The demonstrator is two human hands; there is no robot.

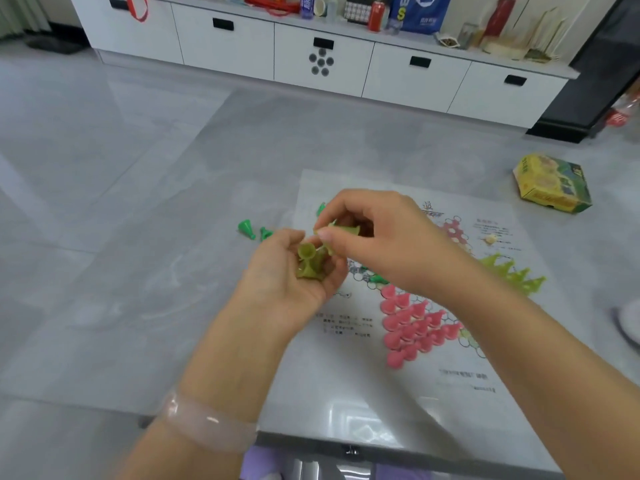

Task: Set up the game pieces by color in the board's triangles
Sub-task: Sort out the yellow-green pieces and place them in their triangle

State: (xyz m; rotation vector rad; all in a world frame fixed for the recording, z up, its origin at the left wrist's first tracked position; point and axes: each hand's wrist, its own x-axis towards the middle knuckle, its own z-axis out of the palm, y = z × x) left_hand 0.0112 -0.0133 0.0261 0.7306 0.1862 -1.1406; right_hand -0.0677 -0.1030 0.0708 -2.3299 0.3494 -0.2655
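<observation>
— Olive-green pieces (309, 263) lie in the cupped left hand (294, 271), fingers curled around them. And the right?

— The right hand (374, 233) pinches one light green piece (337, 232) just above that palm.

— Where is the board?

— The paper board (415, 368) lies flat on the grey counter (156, 289). Pink pieces (412, 327) fill its near triangle; yellow-green pieces (512, 271) stand to the right. Bright green pieces (247, 228) lie loose left of the board. A game box (550, 183) sits far right.
</observation>
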